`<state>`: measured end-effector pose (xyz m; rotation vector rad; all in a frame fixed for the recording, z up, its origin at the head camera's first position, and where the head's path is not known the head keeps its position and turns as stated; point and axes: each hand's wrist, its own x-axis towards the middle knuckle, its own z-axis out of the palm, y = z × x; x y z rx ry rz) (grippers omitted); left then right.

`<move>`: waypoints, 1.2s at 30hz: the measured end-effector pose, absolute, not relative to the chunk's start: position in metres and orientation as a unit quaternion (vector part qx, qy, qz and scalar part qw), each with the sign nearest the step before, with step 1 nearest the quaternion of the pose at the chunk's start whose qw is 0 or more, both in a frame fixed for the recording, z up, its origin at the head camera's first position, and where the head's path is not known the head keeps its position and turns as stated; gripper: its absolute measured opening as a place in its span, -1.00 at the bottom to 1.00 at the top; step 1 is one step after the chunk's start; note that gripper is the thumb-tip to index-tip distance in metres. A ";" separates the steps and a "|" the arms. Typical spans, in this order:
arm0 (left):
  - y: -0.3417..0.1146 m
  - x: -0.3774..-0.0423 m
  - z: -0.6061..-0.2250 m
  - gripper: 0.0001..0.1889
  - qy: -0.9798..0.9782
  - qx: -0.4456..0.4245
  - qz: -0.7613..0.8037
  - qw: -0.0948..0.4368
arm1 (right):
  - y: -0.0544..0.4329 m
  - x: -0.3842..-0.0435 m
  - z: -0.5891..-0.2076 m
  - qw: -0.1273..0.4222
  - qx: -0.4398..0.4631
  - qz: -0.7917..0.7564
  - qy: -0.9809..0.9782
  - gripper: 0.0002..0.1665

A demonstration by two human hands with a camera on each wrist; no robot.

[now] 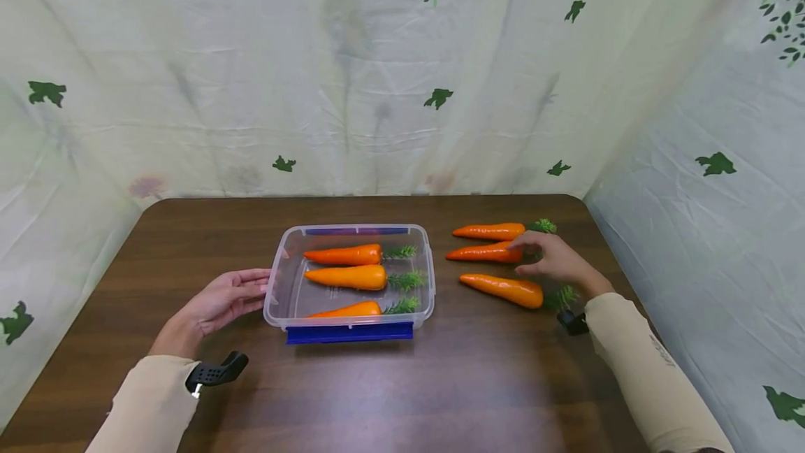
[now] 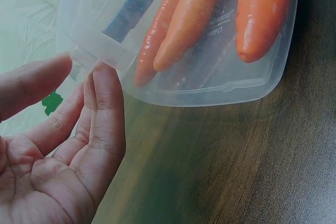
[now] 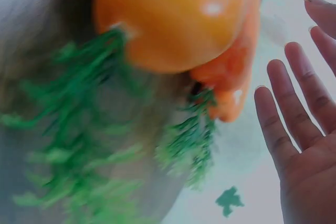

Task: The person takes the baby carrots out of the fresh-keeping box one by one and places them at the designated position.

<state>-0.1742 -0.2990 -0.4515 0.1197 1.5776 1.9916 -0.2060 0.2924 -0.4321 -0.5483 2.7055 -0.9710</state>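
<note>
A clear plastic container [image 1: 286,299] with blue side clips holds three orange carrots with green tops: a back one [image 1: 346,254], a middle one [image 1: 349,277] and a front one [image 1: 352,310]. My left hand [image 1: 220,299] is at its left wall, thumb and nearly straight fingertips right at the rim; the left wrist view shows this hand [image 2: 68,145] beside the clear corner. On the right lie three more carrots: a far one [image 1: 490,231], a middle one [image 1: 481,253] and a near one [image 1: 503,289]. My right hand [image 1: 556,257] reaches over the middle one's top end, fingers spread apart in the right wrist view.
Everything lies on a dark brown wooden table [image 1: 352,397]. A pale sheet [image 1: 251,75] with green leaf shapes hangs behind and along both sides. Dark straps are on both wrists, the left strap [image 1: 216,372] sticking out over the table.
</note>
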 end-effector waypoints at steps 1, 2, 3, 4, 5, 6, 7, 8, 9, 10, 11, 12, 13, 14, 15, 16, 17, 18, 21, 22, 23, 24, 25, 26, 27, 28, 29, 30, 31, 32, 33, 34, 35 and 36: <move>-0.299 -0.174 -0.451 -0.72 0.593 0.044 0.748 0.294 | 0.290 -0.207 -0.430 0.112 -0.183 -0.330 0.919 -0.51; -0.299 -0.174 -0.451 -0.72 0.593 0.043 0.749 0.294 | 0.287 -0.207 -0.428 0.118 -0.180 -0.332 0.918 -0.51; -0.299 -0.174 -0.451 -0.72 0.593 0.044 0.748 0.294 | 0.284 -0.208 -0.426 0.122 -0.179 -0.333 0.918 -0.51; -0.299 -0.174 -0.450 -0.72 0.593 0.043 0.748 0.294 | 0.280 -0.208 -0.424 0.125 -0.176 -0.336 0.917 -0.51; -0.298 -0.174 -0.450 -0.72 0.592 0.042 0.749 0.294 | 0.277 -0.209 -0.422 0.127 -0.178 -0.339 0.915 -0.52; -0.298 -0.174 -0.450 -0.73 0.593 0.042 0.749 0.294 | 0.274 -0.210 -0.420 0.127 -0.183 -0.343 0.913 -0.52; -0.298 -0.174 -0.449 -0.73 0.593 0.042 0.748 0.293 | 0.270 -0.211 -0.419 0.127 -0.190 -0.348 0.909 -0.53; -0.299 -0.173 -0.449 -0.73 0.594 0.041 0.748 0.293 | 0.266 -0.212 -0.417 0.126 -0.198 -0.354 0.905 -0.53; -0.299 -0.173 -0.448 -0.73 0.594 0.040 0.748 0.293 | 0.262 -0.213 -0.416 0.124 -0.205 -0.359 0.902 -0.54; -0.299 -0.173 -0.448 -0.73 0.595 0.039 0.747 0.293 | 0.258 -0.215 -0.415 0.122 -0.212 -0.363 0.899 -0.55; -0.299 -0.172 -0.447 -0.73 0.596 0.039 0.746 0.293 | 0.254 -0.216 -0.414 0.120 -0.220 -0.364 0.897 -0.56; -0.299 -0.172 -0.447 -0.74 0.598 0.038 0.745 0.292 | 0.249 -0.218 -0.412 0.118 -0.228 -0.368 0.894 -0.56; -0.300 -0.172 -0.447 -0.74 0.599 0.039 0.745 0.292 | 0.245 -0.220 -0.411 0.116 -0.236 -0.368 0.892 -0.57; -0.300 -0.172 -0.447 -0.74 0.598 0.041 0.745 0.292 | 0.241 -0.223 -0.409 0.114 -0.241 -0.366 0.891 -0.57; -0.300 -0.172 -0.447 -0.74 0.599 0.041 0.745 0.291 | 0.237 -0.225 -0.407 0.112 -0.247 -0.361 0.892 -0.57; -0.299 -0.172 -0.447 -0.74 0.600 0.041 0.744 0.291 | 0.232 -0.227 -0.405 0.113 -0.253 -0.361 0.890 -0.57; -0.299 -0.173 -0.448 -0.74 0.600 0.041 0.744 0.290 | 0.228 -0.229 -0.402 0.113 -0.262 -0.363 0.887 -0.57; -0.299 -0.173 -0.448 -0.74 0.601 0.040 0.744 0.290 | 0.223 -0.231 -0.400 0.114 -0.270 -0.361 0.885 -0.57; -0.299 -0.173 -0.449 -0.75 0.607 0.032 0.739 0.288 | 0.208 -0.237 -0.393 0.115 -0.294 -0.351 0.881 -0.56; -0.300 -0.173 -0.449 -0.75 0.608 0.030 0.739 0.288 | 0.202 -0.238 -0.391 0.117 -0.302 -0.351 0.879 -0.56; -0.300 -0.173 -0.449 -0.75 0.609 0.028 0.738 0.288 | 0.196 -0.240 -0.389 0.116 -0.312 -0.345 0.878 -0.57; -0.301 -0.173 -0.449 -0.76 0.611 0.027 0.737 0.288 | 0.190 -0.241 -0.387 0.117 -0.319 -0.338 0.878 -0.57; -0.301 -0.173 -0.449 -0.76 0.612 0.027 0.736 0.288 | 0.183 -0.242 -0.385 0.120 -0.327 -0.335 0.875 -0.56; -0.301 -0.173 -0.449 -0.76 0.612 0.028 0.736 0.287 | 0.177 -0.244 -0.383 0.123 -0.335 -0.332 0.873 -0.56; -0.301 -0.173 -0.449 -0.75 0.612 0.030 0.736 0.287 | 0.171 -0.244 -0.380 0.126 -0.341 -0.329 0.872 -0.56; -0.301 -0.172 -0.449 -0.75 0.612 0.033 0.736 0.287 | 0.165 -0.245 -0.378 0.130 -0.347 -0.328 0.869 -0.56; -0.301 -0.172 -0.450 -0.75 0.612 0.035 0.736 0.286 | 0.159 -0.246 -0.376 0.134 -0.351 -0.326 0.867 -0.56; -0.301 -0.172 -0.450 -0.75 0.613 0.037 0.736 0.285 | 0.154 -0.246 -0.374 0.138 -0.355 -0.325 0.866 -0.56; -0.301 -0.172 -0.451 -0.75 0.612 0.041 0.737 0.285 | 0.149 -0.247 -0.373 0.144 -0.358 -0.325 0.863 -0.56; -0.300 -0.173 -0.451 -0.75 0.613 0.044 0.736 0.284 | 0.143 -0.248 -0.371 0.148 -0.360 -0.324 0.862 -0.56; -0.300 -0.173 -0.452 -0.75 0.613 0.045 0.736 0.284 | 0.138 -0.248 -0.370 0.154 -0.361 -0.322 0.862 -0.57; -0.300 -0.173 -0.452 -0.75 0.614 0.045 0.735 0.283 | 0.133 -0.249 -0.369 0.159 -0.365 -0.317 0.861 -0.58; -0.300 -0.173 -0.452 -0.75 0.616 0.043 0.734 0.282 | 0.128 -0.250 -0.368 0.163 -0.369 -0.311 0.860 -0.58; -0.300 -0.173 -0.452 -0.75 0.618 0.042 0.733 0.281 | 0.123 -0.251 -0.368 0.170 -0.373 -0.305 0.860 -0.59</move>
